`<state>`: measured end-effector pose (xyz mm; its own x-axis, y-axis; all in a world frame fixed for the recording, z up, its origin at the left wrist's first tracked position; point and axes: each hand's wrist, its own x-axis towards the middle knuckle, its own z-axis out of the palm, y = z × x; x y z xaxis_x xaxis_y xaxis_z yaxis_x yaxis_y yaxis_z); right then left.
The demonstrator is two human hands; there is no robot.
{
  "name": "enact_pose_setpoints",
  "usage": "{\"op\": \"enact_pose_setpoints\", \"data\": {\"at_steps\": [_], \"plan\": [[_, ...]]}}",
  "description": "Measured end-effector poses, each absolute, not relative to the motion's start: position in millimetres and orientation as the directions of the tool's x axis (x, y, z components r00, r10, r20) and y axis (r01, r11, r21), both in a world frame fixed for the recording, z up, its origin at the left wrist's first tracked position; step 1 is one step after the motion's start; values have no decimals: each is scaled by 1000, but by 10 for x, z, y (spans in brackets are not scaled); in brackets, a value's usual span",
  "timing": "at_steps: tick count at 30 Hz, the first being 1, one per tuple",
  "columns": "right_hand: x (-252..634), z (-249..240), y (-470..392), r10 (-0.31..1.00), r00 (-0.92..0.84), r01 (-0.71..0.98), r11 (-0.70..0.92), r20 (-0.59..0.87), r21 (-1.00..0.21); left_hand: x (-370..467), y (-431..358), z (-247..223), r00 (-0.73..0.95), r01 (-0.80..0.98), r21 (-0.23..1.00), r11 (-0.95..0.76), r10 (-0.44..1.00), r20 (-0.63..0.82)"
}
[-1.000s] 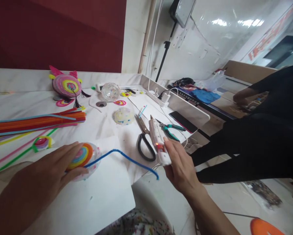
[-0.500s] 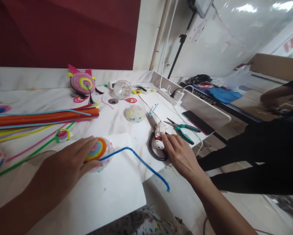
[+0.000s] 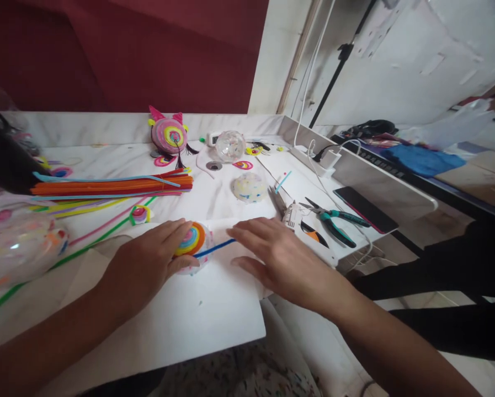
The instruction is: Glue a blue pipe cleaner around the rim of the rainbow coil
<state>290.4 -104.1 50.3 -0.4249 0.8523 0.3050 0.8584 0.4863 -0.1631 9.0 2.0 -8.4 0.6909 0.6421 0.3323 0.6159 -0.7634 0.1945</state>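
Observation:
My left hand (image 3: pixel 148 256) is closed on a clear plastic dome (image 3: pixel 208 248) lying on white paper. A coil of pipe cleaner (image 3: pixel 193 240) in orange, yellow and blue rings covers the dome's top. From the coil's edge a blue pipe cleaner (image 3: pixel 216 249) runs right, its far part hidden by my right hand (image 3: pixel 276 253). That hand hovers there with thumb and fingers apart, nothing visibly gripped. Behind it lie a white glue gun (image 3: pixel 291 214), partly covered, and scissors (image 3: pixel 313 236) with a black and orange handle.
Green-handled pliers (image 3: pixel 336 225) and a phone (image 3: pixel 363 208) are at the right. A speckled dome (image 3: pixel 249 187) sits ahead. A bundle of pipe cleaners (image 3: pixel 115 186) and a decorated pink ball (image 3: pixel 169 134) are at the left. A person's dark-clothed legs (image 3: pixel 437 270) show at the right.
My right hand has left the glue gun and moved left, over the blue pipe cleaner. My left hand still holds the dome. The view has shifted left.

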Motion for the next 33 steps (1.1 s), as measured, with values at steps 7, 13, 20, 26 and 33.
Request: {"op": "enact_pose_setpoints", "data": {"at_steps": [7, 13, 20, 26, 33], "plan": [[2817, 481, -599, 876, -476, 821, 474, 78, -317, 140, -1, -85, 693, 632, 178, -755, 652, 307], [2891, 460, -415, 886, -447, 774, 453, 125, -443, 135, -10, -76, 688, 632, 192, -751, 658, 306], [2804, 442, -180, 909, -410, 803, 399, 75, -443, 119, -8, -79, 691, 616, 222, -756, 654, 307], [2783, 410, -31, 880, -468, 778, 456, 87, -433, 119, -3, -88, 691, 600, 225, -767, 640, 336], [2731, 368, 131, 846, -523, 750, 513, 101, -418, 147, 16, -33, 709, 584, 237, -776, 630, 317]]}}
